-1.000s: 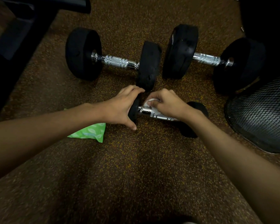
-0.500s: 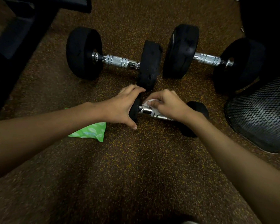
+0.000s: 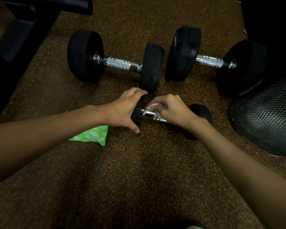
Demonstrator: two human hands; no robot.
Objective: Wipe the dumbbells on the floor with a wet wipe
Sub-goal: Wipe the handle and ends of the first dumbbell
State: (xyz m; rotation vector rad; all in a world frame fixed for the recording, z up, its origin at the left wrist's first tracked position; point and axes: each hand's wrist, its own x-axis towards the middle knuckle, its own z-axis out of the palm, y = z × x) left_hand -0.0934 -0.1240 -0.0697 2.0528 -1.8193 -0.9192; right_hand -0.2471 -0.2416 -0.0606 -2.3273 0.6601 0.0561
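A small dumbbell with black ends and a chrome bar lies on the speckled brown floor in the middle. My left hand clasps its left black end. My right hand presses a white wet wipe onto the chrome bar. Behind it lie two large black dumbbells with chrome handles, one at the left and one at the right. The small dumbbell's bar is mostly hidden under my right hand.
A green wet-wipe pack lies on the floor under my left forearm. A black mesh basket stands at the right. Dark equipment frames fill the upper left, and another dark object the upper right corner.
My right hand has shifted slightly along the chrome bar with the wipe. My left hand keeps its hold on the black end.
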